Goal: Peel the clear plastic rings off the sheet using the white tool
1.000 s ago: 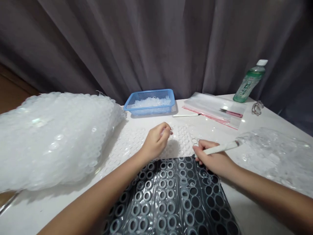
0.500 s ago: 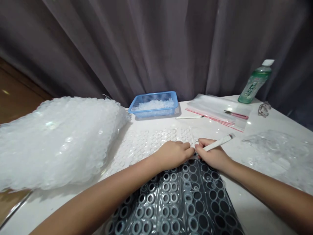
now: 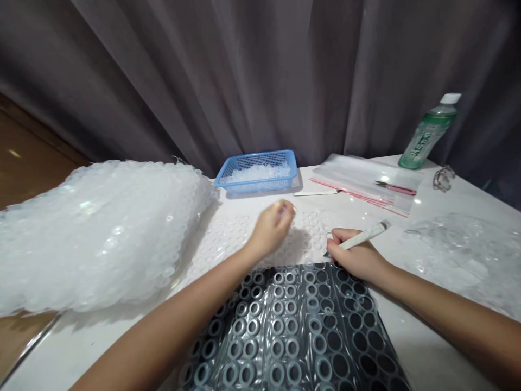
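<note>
Clear ring sheeting (image 3: 223,234) covers the black mat (image 3: 344,326) and extends past its far edge. Beyond the mat, the left hand (image 3: 272,228) has its grip pressed together, contents unclear; near the mat's far-right corner, the right hand (image 3: 357,259) pinches a white-handled cutter (image 3: 364,235).

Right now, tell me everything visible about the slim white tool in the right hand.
The white tool is slim and straight, with a pale, matte-looking handle, darker at its outer end, and a short dark tip. The right hand grips it like a pen near the tip, so the handle slants up to the right. The tip sits low, by the black sheet's far edge; whether it touches anything is unclear.
</note>
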A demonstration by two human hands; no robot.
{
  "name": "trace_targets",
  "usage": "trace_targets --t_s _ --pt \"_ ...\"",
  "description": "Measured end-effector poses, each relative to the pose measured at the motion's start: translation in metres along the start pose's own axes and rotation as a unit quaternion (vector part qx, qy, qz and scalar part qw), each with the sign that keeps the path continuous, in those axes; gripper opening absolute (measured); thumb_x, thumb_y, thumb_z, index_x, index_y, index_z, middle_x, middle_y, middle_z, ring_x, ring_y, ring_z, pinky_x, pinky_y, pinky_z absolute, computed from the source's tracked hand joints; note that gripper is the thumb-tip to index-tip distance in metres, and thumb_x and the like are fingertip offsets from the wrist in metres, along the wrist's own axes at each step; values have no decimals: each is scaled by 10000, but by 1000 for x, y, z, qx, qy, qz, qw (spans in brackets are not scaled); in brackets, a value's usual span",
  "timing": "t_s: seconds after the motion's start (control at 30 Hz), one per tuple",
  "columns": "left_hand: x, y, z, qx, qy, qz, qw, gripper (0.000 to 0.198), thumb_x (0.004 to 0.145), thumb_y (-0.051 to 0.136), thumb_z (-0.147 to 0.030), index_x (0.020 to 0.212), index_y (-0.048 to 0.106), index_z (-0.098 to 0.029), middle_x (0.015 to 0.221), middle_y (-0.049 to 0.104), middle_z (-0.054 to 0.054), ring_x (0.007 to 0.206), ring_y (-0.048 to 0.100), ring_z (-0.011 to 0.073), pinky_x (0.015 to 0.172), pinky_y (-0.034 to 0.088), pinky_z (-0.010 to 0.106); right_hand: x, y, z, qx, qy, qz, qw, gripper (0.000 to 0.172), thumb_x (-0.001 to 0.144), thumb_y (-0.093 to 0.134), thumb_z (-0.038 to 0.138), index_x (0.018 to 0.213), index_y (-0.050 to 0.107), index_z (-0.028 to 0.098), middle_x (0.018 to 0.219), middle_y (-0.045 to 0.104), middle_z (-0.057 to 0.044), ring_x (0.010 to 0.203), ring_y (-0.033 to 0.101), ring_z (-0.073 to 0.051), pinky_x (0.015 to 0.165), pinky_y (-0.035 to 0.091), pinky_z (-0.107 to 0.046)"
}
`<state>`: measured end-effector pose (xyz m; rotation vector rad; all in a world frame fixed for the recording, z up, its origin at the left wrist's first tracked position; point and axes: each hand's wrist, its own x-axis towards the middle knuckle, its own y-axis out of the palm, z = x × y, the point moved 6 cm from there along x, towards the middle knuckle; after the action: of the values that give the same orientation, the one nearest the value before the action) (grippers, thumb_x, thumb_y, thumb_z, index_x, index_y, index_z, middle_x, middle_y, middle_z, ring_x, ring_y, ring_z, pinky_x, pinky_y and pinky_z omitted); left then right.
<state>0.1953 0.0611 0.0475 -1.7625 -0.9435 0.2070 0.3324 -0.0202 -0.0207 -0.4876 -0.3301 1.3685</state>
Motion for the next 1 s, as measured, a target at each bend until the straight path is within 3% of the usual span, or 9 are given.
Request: trace_targets --t_s 0.07,0.13,0.23,0.37,0.57,0.7,0.8,0.87,1.0 --pt "8 -14 5 -6 -21 -22 1000 274 919 272 -247 792 492 -145 682 544 10 640 520 119 602 404 234 2 0 -1 40 16 4 999 233 721 465 240 515 364 199 464 514 22 488 506 -121 467 329 -224" --pt "11 -11 -3 25 33 26 999 277 913 325 -307 781 511 -150 703 550 13 659 518 129 617 395 246 6 -2 -1 69 23 -13 997 239 731 474 260 527 364 201 457 517 25 475 515 -122 461 341 -222" --pt "8 10 -18 95 106 119 983 321 919 324 -384 823 534 -161 784 563 28 692 532 143 605 390 251 10 -4 -1 66 18 -44 997 250 742 480 288 535 370 198 473 524 26 458 490 -111 454 330 -218" --pt "-3 42 -21 198 133 209 948 327 910 335 -427 878 552 -184 762 567 27 616 545 144 526 375 233 12 -1 -2 47 6 -43 998 260 757 469 304 540 378 195 492 520 25 464 462 -104 450 309 -216" --pt "-15 48 -30 266 248 208 908 150 874 444 -281 980 519 -207 766 571 28 659 576 154 521 389 225 12 -1 0 17 -8 -41 999 267 761 455 304 536 365 193 489 480 27 476 422 -102 450 279 -219" --pt "-17 50 -35 271 275 206 899 103 860 445 -219 920 513 -170 764 578 33 666 580 175 508 392 245 13 0 0 17 -4 -33 999 262 761 445 292 533 364 193 498 486 26 490 434 -103 468 300 -222" --pt "-17 55 -34 246 266 214 907 81 843 450 -186 884 515 -160 767 585 34 681 577 182 515 389 245 13 -1 -1 5 -7 -32 999 255 757 442 286 533 363 194 500 490 23 489 437 -105 464 293 -225" --pt "-15 54 -28 186 226 212 932 80 844 449 -199 874 514 -165 787 595 30 693 570 169 533 389 236 12 -2 -1 -12 -12 -33 999 249 750 445 278 532 360 194 498 493 21 490 441 -107 457 284 -225" --pt "3 21 -1 -10 40 71 997 206 911 321 -275 869 487 -161 763 586 16 680 541 128 608 407 232 12 -2 -2 -8 2 -29 1000 248 742 456 269 527 359 194 484 514 16 485 478 -109 448 305 -217"
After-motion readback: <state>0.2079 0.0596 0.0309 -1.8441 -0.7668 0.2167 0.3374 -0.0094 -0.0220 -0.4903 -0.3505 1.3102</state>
